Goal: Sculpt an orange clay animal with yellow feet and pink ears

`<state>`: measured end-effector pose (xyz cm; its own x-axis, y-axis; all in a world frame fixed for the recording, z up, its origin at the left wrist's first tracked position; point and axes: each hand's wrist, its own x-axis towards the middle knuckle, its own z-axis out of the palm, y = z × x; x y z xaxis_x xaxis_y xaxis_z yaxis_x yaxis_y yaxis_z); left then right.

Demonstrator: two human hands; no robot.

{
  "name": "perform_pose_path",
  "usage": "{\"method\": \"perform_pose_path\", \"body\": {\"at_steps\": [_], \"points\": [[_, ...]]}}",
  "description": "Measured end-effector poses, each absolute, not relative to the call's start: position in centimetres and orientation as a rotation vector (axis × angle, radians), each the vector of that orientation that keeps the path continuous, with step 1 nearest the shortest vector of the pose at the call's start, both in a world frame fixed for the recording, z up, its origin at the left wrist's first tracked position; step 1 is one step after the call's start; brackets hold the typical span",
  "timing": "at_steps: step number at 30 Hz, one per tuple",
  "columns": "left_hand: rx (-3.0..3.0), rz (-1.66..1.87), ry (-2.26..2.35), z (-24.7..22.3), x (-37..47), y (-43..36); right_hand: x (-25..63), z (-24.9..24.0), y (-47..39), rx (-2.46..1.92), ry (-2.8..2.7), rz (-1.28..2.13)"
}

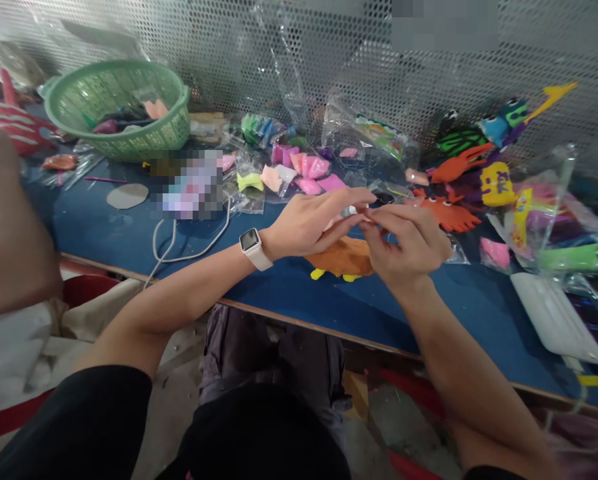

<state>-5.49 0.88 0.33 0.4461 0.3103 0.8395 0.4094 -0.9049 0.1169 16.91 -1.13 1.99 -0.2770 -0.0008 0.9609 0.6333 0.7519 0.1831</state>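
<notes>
My left hand [306, 223] and my right hand [406, 240] meet above the table, fingertips pinched together. A small white piece [349, 211] shows between the left thumb and fingers; its kind is not clear. The right fingertips close at its right end, and what they pinch is hidden. Just below the hands sits an orange clay-like figure [341, 259] with yellow feet, partly covered by them. Right behind my right hand lies an orange-red crab figure [451, 212] with eyes.
A green basket [179, 130] stands at the back left. Pink lumps [311, 167], clear bags and coloured figures line the back. A white cable [193, 257] crosses the left side; a white power bank-like block [553, 317] lies right. Another person's arm [13, 227] is at far left.
</notes>
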Motion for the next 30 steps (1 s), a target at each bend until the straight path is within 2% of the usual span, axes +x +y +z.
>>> {"method": "perform_pose_path", "body": {"at_steps": [5, 9, 25, 30], "points": [[-2.467, -1.273, -0.63, 0.8, -6.0, 1.0, 16.5, 2.1, -1.3, -0.527, -1.747, -0.485], [-2.442, -1.249, -0.57, 0.9, -6.0, 1.0, 16.4, 2.1, -1.5, -0.555, -1.74, -0.407], [-2.461, -1.333, -0.721, 0.2, -5.9, 2.1, 16.4, 2.0, -1.4, -0.584, -1.767, -0.392], [-2.461, -1.255, -0.683, 1.1, -6.7, 2.1, 16.2, 2.1, -1.4, -0.582, -1.777, -0.369]]}}
